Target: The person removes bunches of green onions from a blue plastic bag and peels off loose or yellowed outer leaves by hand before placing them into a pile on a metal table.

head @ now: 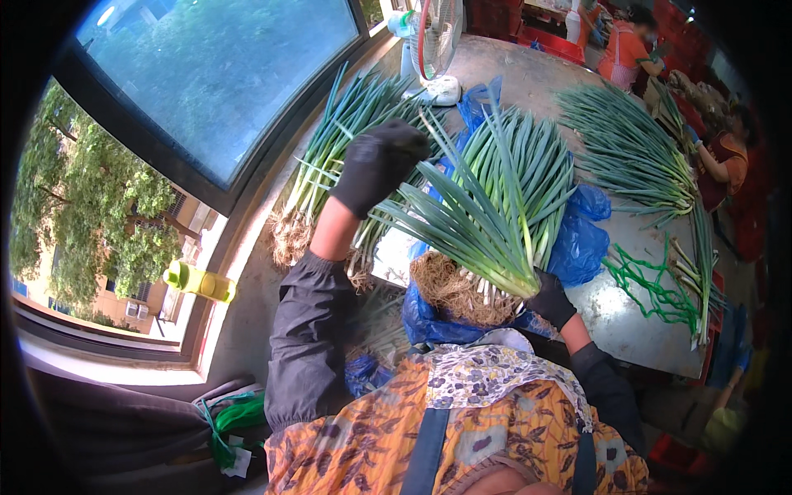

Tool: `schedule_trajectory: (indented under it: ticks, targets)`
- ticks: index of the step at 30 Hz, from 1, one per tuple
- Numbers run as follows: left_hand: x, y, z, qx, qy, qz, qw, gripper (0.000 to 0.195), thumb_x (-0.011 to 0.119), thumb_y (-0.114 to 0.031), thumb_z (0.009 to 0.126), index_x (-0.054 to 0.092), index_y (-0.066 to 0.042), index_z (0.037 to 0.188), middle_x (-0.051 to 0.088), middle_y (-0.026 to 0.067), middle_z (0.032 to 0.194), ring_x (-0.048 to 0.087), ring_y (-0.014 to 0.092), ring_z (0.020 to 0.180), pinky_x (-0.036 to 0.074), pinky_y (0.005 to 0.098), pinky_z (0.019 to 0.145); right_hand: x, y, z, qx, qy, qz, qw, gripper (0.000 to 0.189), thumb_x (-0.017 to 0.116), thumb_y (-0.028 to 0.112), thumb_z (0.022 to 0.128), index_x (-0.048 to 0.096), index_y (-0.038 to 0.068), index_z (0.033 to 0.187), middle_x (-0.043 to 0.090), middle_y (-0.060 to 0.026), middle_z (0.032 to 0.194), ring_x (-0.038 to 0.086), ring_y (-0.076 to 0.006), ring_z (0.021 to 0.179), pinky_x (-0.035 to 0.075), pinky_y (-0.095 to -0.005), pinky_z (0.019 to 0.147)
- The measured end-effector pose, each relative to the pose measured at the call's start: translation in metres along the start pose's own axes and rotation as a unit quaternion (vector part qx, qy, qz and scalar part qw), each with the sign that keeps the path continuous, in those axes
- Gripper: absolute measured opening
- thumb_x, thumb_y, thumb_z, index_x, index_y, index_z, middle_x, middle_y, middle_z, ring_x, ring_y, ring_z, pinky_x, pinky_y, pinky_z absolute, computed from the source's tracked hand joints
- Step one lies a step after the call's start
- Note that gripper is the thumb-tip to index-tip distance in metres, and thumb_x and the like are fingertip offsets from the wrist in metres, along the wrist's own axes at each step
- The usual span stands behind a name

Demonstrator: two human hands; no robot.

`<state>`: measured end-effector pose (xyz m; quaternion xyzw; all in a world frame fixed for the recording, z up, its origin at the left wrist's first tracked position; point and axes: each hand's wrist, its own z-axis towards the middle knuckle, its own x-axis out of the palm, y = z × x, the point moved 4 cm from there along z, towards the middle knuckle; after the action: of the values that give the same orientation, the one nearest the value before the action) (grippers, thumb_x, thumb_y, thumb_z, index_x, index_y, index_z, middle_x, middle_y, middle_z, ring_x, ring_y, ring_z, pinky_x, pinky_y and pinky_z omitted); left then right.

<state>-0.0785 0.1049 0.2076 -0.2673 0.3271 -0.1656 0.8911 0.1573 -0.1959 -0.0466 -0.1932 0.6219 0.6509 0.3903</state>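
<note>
A fanned bunch of green onions (489, 247) is gripped near its white root ends by my right hand (550, 300), which wears a black glove. My left hand (380, 164), in a black glove too, is raised over the leaves at the left with its fingers curled; whether it pinches a leaf cannot be told. Below the held bunch, a large heap of green onions (513, 161) with brown roots (451, 288) lies on a blue plastic bag (578, 241). More rooted green onions (322, 167) lie to the left, by the window.
On the metal table (619, 315) at right are a pile of green onions (631, 148) and green netting (662, 288). A fan (436, 46) stands at the back. A yellow bottle (201, 281) is by the open window (216, 93). Co-workers (625, 52) are at the upper right.
</note>
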Motion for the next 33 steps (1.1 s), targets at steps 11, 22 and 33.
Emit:
schedule_trajectory:
  ticks: [11,22,33]
  targets:
    - [0.051,0.044,-0.004,0.157,0.289,0.382,0.864,0.009,0.067,-0.026,0.078,0.066,-0.017,0.077,0.063,0.0032,0.083,0.061,0.024,0.083,0.049,0.0375,0.074,0.003,-0.002,0.002,0.061,0.024,0.052,0.996,0.058,0.076,0.009,0.067,0.06,0.0,0.121,0.068,-0.0222,0.108,0.066,-0.0374,0.101,0.051,-0.0417,0.089]
    - [0.046,0.044,-0.001,0.103,0.054,0.188,0.975,0.007,0.059,-0.008,0.08,0.065,-0.012,0.079,0.065,0.0054,0.081,0.061,0.023,0.075,0.046,0.0327,0.07,0.015,-0.01,0.009,0.035,0.036,0.021,0.998,0.064,0.074,0.012,0.066,0.057,-0.002,0.125,0.066,-0.0263,0.108,0.066,-0.039,0.099,0.052,-0.0428,0.087]
    - [0.037,0.105,0.038,-0.001,0.137,0.262,0.955,0.02,0.065,-0.016,0.083,0.071,-0.012,0.101,0.069,0.0115,0.106,0.066,0.034,0.091,0.054,0.0417,0.081,0.009,-0.009,0.002,0.022,0.0,0.02,1.0,0.063,0.077,0.014,0.066,0.059,0.0,0.124,0.067,-0.0243,0.106,0.065,-0.0396,0.1,0.052,-0.0442,0.088]
